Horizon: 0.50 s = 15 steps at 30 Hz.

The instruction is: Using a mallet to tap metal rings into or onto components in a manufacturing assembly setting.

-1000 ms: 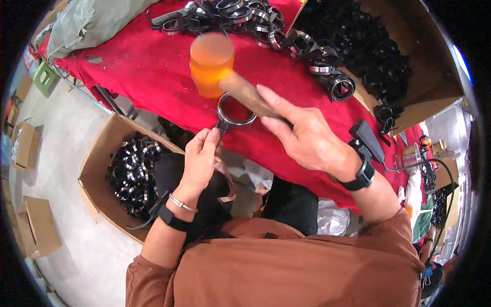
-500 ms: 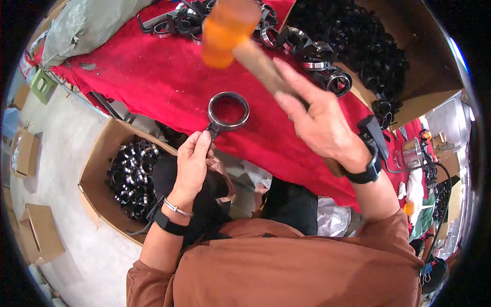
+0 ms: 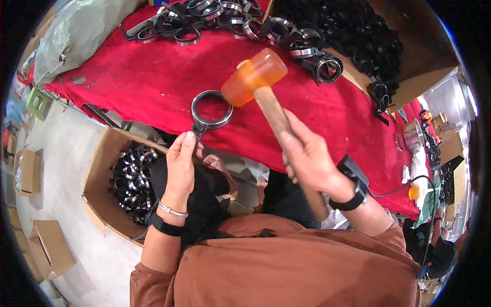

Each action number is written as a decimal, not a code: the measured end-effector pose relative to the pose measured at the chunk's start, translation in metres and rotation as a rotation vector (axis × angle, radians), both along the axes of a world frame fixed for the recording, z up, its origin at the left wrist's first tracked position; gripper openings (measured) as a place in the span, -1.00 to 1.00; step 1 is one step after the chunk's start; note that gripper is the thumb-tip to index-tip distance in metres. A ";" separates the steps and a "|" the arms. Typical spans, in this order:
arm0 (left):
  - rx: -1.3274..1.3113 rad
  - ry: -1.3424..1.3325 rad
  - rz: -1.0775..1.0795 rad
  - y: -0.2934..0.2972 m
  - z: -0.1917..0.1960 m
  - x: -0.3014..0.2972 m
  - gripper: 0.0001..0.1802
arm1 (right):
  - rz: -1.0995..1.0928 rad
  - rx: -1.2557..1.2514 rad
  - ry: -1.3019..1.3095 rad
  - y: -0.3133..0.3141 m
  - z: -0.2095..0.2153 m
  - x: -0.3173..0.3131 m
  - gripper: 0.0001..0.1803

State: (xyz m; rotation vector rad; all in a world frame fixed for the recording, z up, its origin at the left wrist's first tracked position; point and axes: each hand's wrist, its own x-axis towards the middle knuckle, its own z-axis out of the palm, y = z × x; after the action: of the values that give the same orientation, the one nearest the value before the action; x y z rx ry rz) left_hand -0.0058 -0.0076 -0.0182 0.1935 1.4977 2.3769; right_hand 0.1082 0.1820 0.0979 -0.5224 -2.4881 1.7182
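My left hand [image 3: 181, 156] pinches the short stem of a black ring-shaped part [image 3: 211, 124] lined with a silver metal band. That ring is tilted up at the near edge of the red-covered table. My right hand [image 3: 311, 156] is closed round the wooden handle of a mallet [image 3: 254, 77] with a translucent orange head. One face of the head is right at the ring's right rim; whether they touch I cannot tell. Further back on the cloth, several similar black parts with silver rings [image 3: 186, 36] lie in a heap.
A cardboard box [image 3: 97, 169] of ringed parts stands below the table at left. Another carton [image 3: 424, 84], full of black pieces, sits at back right. A grey-green sack [image 3: 84, 36] rests at back left. More boxes [image 3: 53, 248] stand on the floor.
The mallet has swung down and to the right, its head now beside the ring. My right hand has lowered. The left hand and the ring have shifted slightly left.
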 end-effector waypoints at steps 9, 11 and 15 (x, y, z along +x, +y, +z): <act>-0.071 0.025 0.018 -0.003 0.004 0.001 -0.78 | 0.046 0.261 0.200 -0.012 -0.019 0.041 -0.44; -0.076 0.043 -0.032 -0.007 -0.003 -0.005 -0.77 | 0.090 0.265 0.050 -0.008 -0.008 0.033 -0.43; -0.039 -0.021 -0.034 -0.006 0.002 0.004 -0.75 | 0.121 0.310 0.132 -0.014 -0.016 0.048 -0.43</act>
State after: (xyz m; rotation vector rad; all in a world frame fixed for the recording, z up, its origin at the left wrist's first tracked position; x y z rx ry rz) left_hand -0.0016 -0.0138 -0.0162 0.1831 1.5182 2.3141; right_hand 0.1560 0.1680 0.0816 -0.2286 -2.6638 1.3124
